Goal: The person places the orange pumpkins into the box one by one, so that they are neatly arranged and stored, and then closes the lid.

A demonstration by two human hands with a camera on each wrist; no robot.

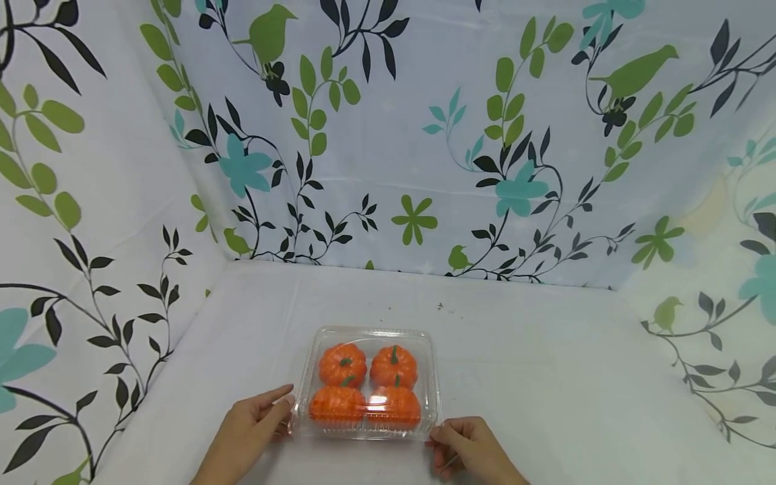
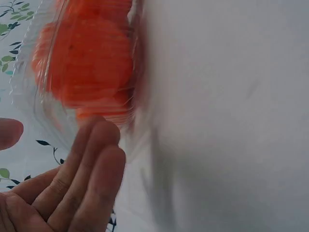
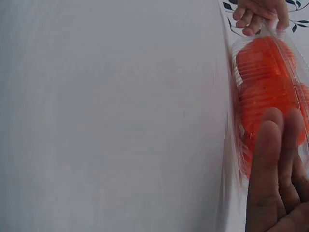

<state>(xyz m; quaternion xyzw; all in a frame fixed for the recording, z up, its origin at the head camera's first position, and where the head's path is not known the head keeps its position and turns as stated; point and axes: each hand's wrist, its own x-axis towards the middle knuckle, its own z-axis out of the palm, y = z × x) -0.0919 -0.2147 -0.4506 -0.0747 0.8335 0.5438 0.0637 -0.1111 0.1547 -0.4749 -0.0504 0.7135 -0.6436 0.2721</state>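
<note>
A clear plastic clamshell container (image 1: 429, 377) sits on the white table with several small orange pumpkins (image 1: 394, 367) inside, green stems showing. At its left front corner is my left hand (image 1: 251, 424). In the left wrist view its fingers (image 2: 104, 164) are fairly straight beside the clear wall, the thumb standing apart from them. At the right front corner, the thumb and fingers of my right hand (image 1: 467, 444) pinch the plastic edge. The right wrist view shows its fingers (image 3: 268, 159) in front of the container; the thumb is hidden there.
A white cloth covers the table (image 1: 545, 377), with a few dark specks (image 1: 445, 307) behind the container. Patterned fabric with leaves, birds and flowers hangs as a back wall (image 1: 400, 135) and along both sides.
</note>
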